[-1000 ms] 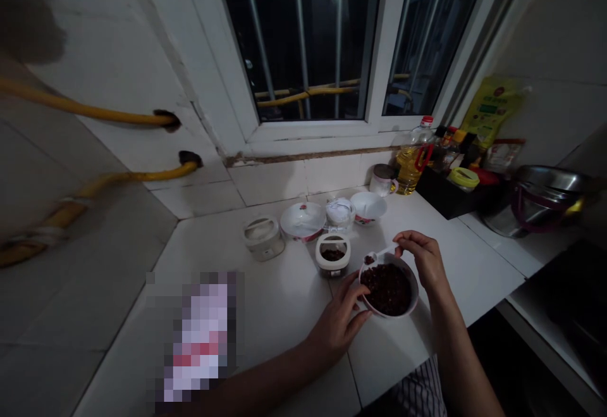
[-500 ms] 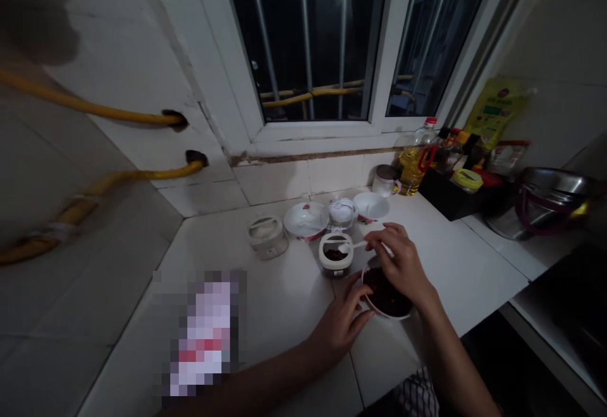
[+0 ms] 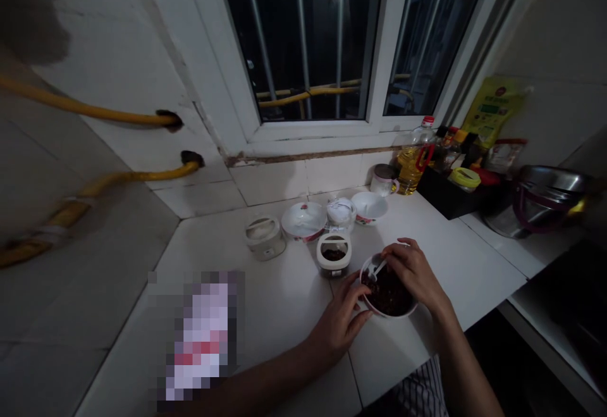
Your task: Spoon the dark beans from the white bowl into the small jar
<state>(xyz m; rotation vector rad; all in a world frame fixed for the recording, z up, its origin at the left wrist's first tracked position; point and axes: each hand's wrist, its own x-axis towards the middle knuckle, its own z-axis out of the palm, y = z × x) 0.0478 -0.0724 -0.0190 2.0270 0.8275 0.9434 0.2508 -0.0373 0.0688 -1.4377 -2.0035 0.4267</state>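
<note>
My left hand [image 3: 339,322] steadies the bowl [image 3: 385,314], fingers curled against its left rim. My right hand [image 3: 413,271] pinches a white spoon [image 3: 376,269], its tip in the dark filling. The bowl sits near the counter's [image 3: 284,303] front edge, just beside a jar [image 3: 334,254].

Person wearing a garment [image 3: 421,393] with thin dark and pale stripes, showing at the bottom edge, forearms, left hand [image 3: 339,325] and right hand [image 3: 413,271] going bare.
</note>
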